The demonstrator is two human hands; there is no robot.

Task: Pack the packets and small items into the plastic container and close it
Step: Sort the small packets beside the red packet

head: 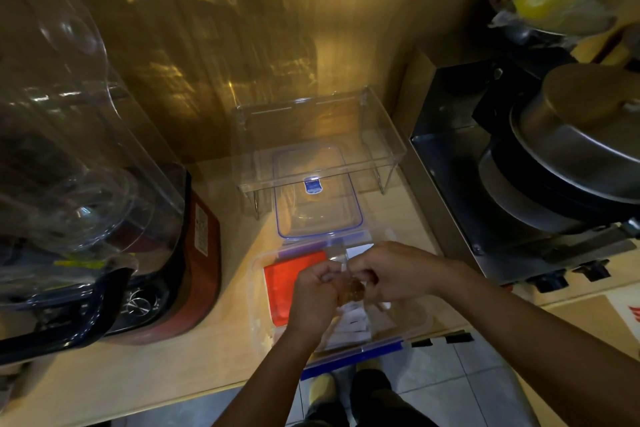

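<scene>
Hands: left point(313, 282) and right point(391, 274) pinch a small clear packet point(351, 288) of brown bits over the open container point(263, 288) at the surface's near edge. I'd fold the packet flat, tuck it beside the red packet point(287, 274); lid point(318, 194) waits just behind.

Dim yellowish light, deep shadows, wide-angle bending, blurred edges.

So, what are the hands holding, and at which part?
Both the left hand and right hand pinch a small clear bag of brown contents near its top, above the container.
</scene>
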